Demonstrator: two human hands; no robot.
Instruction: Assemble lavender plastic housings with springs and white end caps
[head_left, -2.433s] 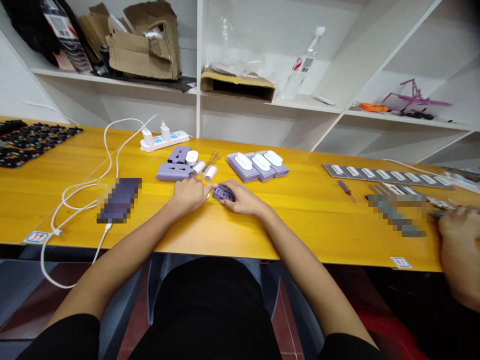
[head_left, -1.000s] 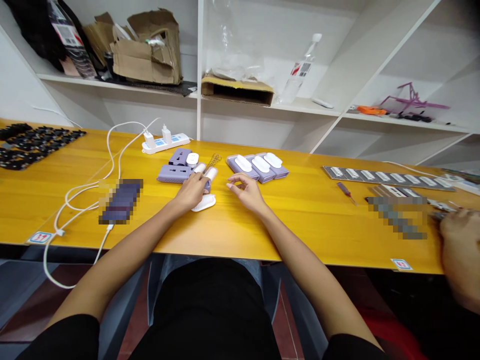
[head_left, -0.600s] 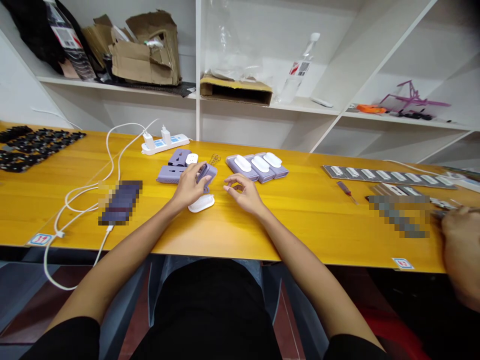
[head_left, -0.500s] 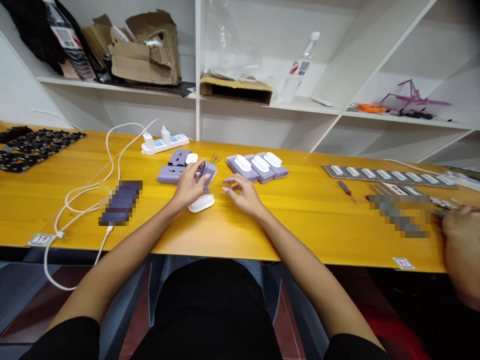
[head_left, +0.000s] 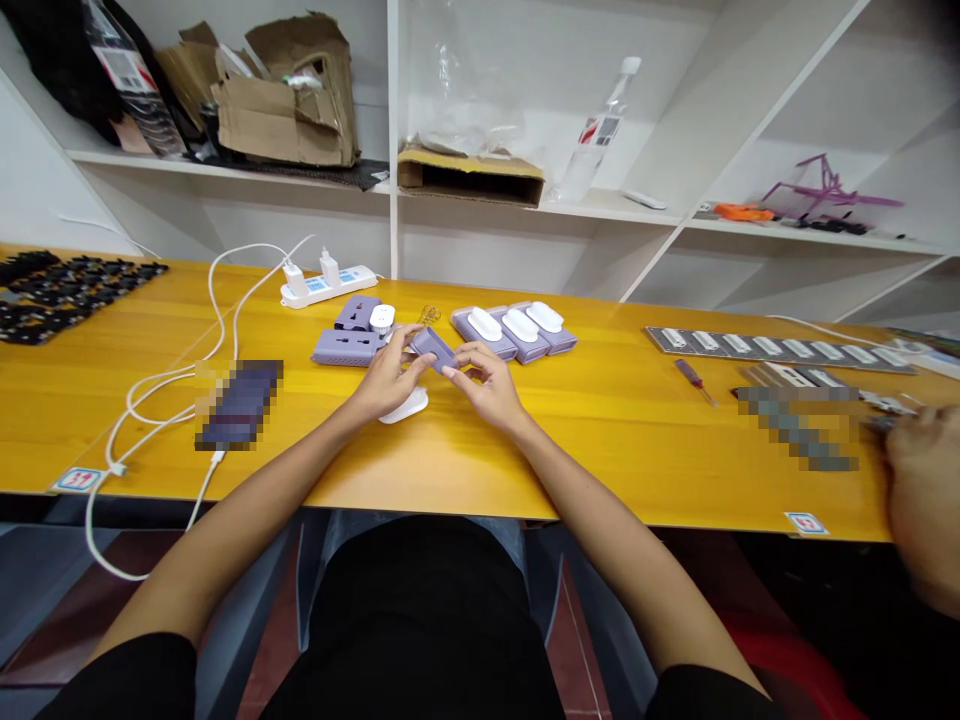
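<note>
Between my hands a small hollow purple plastic casing (head_left: 435, 347) is tilted above the table. My left hand (head_left: 386, 377) pinches its left end, and my right hand (head_left: 491, 388) has its thumb and fingers closed on the right end. Under my left hand lies a white oval plastic piece (head_left: 406, 406), partly covered by the fingers. Just left of that hand are two slotted purple casings (head_left: 343, 347) and a white oval piece with socket holes (head_left: 382, 318). Behind my right hand, three purple casings (head_left: 521, 353) stand in a row, each with a white oval piece (head_left: 520, 325) on top.
A white power strip (head_left: 330, 287) with plugs and looped white cables stands at the back left, near a blurred phone (head_left: 240, 405). To the right lie a screwdriver (head_left: 694, 380) and a grey strip of white parts (head_left: 769, 347). Another person's hand (head_left: 926, 470) is at far right.
My right hand has moved left and up onto the purple casing, which only my left hand held before. The casing has turned so that its hollow side shows.
</note>
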